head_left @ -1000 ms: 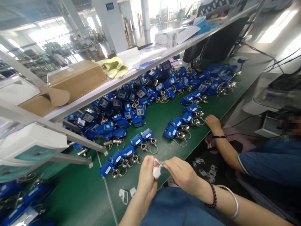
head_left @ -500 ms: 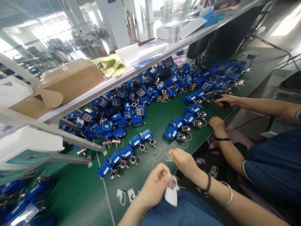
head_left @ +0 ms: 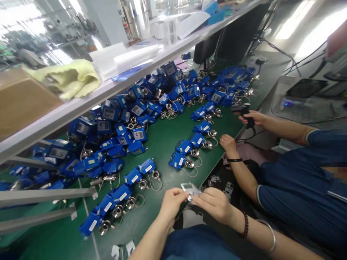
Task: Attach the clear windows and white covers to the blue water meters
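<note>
My left hand and my right hand meet just past the bench's front edge. Between their fingertips is a small white sticker with a frame-like cut-out, pinched from both sides; blur hides its finer detail. Ahead and to the left, a row of blue meters with white labels and round metal fittings stands on the green bench. A second short row of blue meters lies beyond my fingers. Two similar white sticker pieces rest at the bench's near edge.
A large pile of blue meters fills the back under a shelf carrying a yellow cloth and a carton. At right, a co-worker's hand holds a black handheld scanner. Sticker scraps lie below the bench.
My hands, apart before, have come together, and the white sticker is now held between both. The view has swung right. The co-worker's scanner has lifted from the meters towards the bench edge.
</note>
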Available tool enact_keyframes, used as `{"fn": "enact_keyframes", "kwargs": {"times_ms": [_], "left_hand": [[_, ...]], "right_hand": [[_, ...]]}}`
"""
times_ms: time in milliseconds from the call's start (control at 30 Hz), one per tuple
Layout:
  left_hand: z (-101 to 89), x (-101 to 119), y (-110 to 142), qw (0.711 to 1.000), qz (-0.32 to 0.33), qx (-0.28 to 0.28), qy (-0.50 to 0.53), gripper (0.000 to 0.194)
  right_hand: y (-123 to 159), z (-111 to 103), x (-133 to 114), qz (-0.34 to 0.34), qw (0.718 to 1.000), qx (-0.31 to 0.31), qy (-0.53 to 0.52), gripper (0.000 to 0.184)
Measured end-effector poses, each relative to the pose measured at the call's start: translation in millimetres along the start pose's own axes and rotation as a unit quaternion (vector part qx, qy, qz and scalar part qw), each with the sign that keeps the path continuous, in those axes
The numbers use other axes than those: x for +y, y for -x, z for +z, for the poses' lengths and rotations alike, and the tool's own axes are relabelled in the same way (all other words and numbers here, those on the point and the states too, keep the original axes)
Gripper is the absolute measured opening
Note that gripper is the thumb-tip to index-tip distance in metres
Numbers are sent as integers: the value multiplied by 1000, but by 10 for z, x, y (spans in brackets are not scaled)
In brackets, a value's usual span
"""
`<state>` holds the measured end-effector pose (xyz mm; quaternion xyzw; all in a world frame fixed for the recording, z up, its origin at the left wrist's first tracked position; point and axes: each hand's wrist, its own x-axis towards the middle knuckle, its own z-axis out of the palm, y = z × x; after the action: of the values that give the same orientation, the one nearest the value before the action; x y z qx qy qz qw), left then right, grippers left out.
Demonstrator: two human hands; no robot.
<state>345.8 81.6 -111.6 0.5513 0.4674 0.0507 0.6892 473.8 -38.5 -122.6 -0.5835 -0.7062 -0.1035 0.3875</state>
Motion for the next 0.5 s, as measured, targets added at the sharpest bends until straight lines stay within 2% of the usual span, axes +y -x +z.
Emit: {"fn": "enact_keyframes", "kwargs": {"times_ms": [33,100,167,233,300,400,467,500], "left_hand": [[23,17,-23,1000,2,7,-2,33],[67,58,-59,1000,12,24,-11,30],[110,108,-89,999,22,34,-25,26],[150,157,-108,995,64,39,-61,22],[177,194,-108,983,136,47,-116,21],[165,223,-69,955,238,37,-176,16],[129,241,-37,944,284,37,-167,11],[111,257,-27,943,293,60,-147,14]], "right_hand": [[10,-21,58,33,999,-2,-37,11],[35,-41,172,169,980,12,-104,20],[63,-22,274,336,929,21,-153,31],[79,23,355,446,868,-1,-219,34],[72,62,409,485,816,-18,-315,33],[15,51,444,506,739,10,-446,33],[-37,5,442,517,665,25,-538,33],[-64,-19,436,520,624,32,-583,35]]}}
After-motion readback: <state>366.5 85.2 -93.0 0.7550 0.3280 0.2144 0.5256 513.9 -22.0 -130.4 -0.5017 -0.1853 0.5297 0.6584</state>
